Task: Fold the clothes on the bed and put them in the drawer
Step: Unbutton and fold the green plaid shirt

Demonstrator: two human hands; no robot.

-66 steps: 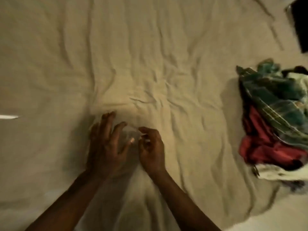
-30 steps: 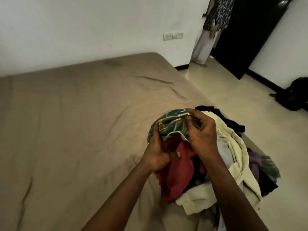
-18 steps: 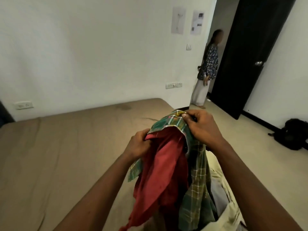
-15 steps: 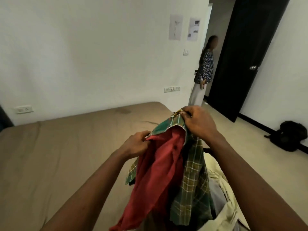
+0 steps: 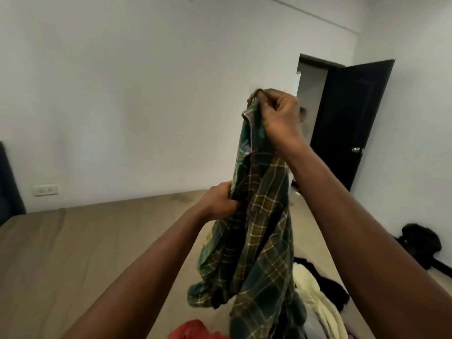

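Tan sheeting covers the bed (image 5: pixel 73 241), which runs from the lower left toward a white wall (image 5: pixel 146 94). Above the bed's right side hangs the green plaid shirt (image 5: pixel 264 241), lifted clear of the mattress, with its lower folds dangling over a pile of clothes.

The right hand (image 5: pixel 278 118) is the higher one. Its fingers and thumb are curled tight and pinch the shirt's top edge, and its forearm rises from the lower right corner. The left hand (image 5: pixel 220 204) is lower and to the left, with its fingers wrapped round a bunch of the shirt's side edge and its forearm coming up from the bottom middle.

Under the shirt, along the bed's right edge, lie a red garment (image 5: pixel 193 331), a cream garment (image 5: pixel 315 297) and a black garment (image 5: pixel 327 282).

Left of the shirt the sheet lies wide and nearly flat out to a dark headboard (image 5: pixel 7 182) at the frame's left edge. A wall socket (image 5: pixel 46 190) sits just above the bed's far edge. To the right, pale floor (image 5: pixel 315 216) runs from the bed to a dark door (image 5: pixel 352 118) that stands swung open. A black bag (image 5: pixel 418 243) rests on the floor by the right wall, well apart from the bed.
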